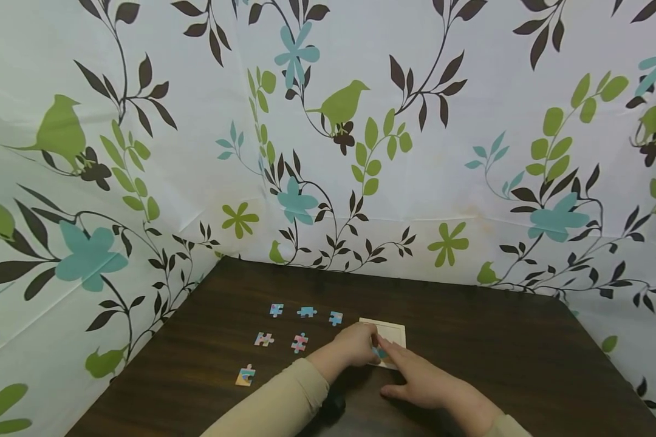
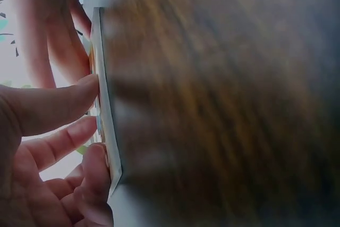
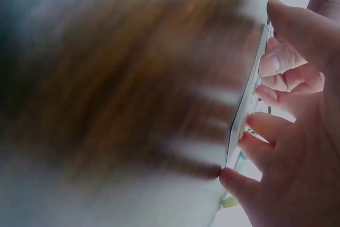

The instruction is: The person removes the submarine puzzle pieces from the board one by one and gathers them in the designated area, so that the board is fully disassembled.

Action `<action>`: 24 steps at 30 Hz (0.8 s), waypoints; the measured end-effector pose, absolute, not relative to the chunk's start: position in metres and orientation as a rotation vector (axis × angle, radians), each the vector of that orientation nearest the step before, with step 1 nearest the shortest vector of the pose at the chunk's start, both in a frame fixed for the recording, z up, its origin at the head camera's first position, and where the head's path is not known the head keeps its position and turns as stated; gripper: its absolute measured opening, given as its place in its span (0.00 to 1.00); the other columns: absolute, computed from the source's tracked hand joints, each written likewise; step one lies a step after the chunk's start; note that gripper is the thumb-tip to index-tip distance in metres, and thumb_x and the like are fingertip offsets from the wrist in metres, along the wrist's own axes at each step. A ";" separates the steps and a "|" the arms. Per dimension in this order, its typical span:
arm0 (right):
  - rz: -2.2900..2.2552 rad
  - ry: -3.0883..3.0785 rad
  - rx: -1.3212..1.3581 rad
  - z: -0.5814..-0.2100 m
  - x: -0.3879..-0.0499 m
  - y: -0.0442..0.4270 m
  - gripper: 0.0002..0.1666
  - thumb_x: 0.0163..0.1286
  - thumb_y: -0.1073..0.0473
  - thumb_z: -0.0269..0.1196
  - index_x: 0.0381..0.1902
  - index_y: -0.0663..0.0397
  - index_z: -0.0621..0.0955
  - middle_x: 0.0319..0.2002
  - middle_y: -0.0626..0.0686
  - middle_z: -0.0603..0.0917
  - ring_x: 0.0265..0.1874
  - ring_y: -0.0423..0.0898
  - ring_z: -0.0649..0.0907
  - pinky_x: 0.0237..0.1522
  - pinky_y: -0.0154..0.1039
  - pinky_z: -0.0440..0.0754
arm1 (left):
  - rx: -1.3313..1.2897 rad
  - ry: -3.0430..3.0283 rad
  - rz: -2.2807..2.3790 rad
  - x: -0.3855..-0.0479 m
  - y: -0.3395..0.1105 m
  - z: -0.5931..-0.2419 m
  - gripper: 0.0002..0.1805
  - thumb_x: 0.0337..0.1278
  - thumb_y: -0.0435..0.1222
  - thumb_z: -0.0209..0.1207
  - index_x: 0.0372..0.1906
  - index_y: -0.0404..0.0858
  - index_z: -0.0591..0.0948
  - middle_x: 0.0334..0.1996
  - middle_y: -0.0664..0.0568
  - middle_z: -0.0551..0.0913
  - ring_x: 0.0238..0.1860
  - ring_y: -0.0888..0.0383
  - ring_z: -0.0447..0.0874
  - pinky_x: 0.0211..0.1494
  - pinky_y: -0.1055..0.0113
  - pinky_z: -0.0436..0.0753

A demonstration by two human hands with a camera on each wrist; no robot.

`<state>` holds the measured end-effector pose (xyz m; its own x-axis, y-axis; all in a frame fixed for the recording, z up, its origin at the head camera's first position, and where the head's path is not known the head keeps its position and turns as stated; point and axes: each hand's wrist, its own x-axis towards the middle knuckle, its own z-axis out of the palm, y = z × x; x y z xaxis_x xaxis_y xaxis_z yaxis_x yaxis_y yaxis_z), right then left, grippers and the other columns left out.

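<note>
A shallow pale wooden puzzle tray (image 1: pixel 392 331) lies on the dark table, with blue and sandy puzzle pieces (image 1: pixel 381 353) in its near part. My left hand (image 1: pixel 355 346) bends over the tray's left side. In the left wrist view its thumb (image 2: pixel 79 95) and fingertips touch the tray's edge and top; whether a piece is pinched between them is hidden. My right hand (image 1: pixel 423 376) comes from the right, its fingers extended onto the tray and its thumb apart. The right wrist view shows those fingertips (image 3: pixel 255 144) along the tray's edge.
Left of the tray, several loose jigsaw pieces lie spread out, among them a blue piece (image 1: pixel 336 318), a pink piece (image 1: pixel 299 343) and an orange-and-blue piece (image 1: pixel 245 376). A patterned curtain (image 1: pixel 328 152) with leaves and birds hangs behind the dark wooden table (image 1: pixel 497 340).
</note>
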<state>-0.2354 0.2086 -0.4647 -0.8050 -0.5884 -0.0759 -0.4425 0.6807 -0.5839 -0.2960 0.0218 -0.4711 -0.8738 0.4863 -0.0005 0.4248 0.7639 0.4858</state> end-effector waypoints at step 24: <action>-0.635 2.593 -0.795 -0.451 -0.230 0.227 0.48 0.66 0.38 0.65 0.73 0.60 0.65 0.74 0.59 0.60 0.71 0.62 0.60 0.64 0.64 0.60 | 0.707 2.819 0.721 -0.295 0.022 -0.465 0.17 0.41 0.38 0.75 0.27 0.45 0.75 0.25 0.58 0.73 0.26 0.58 0.70 0.30 0.65 0.70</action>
<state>-0.2302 0.2270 -0.4508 -0.7796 -0.5941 -0.1980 -0.4353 0.7414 -0.5107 -0.2952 0.0224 -0.4653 -0.8784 0.4773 -0.0250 0.4067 0.7740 0.4854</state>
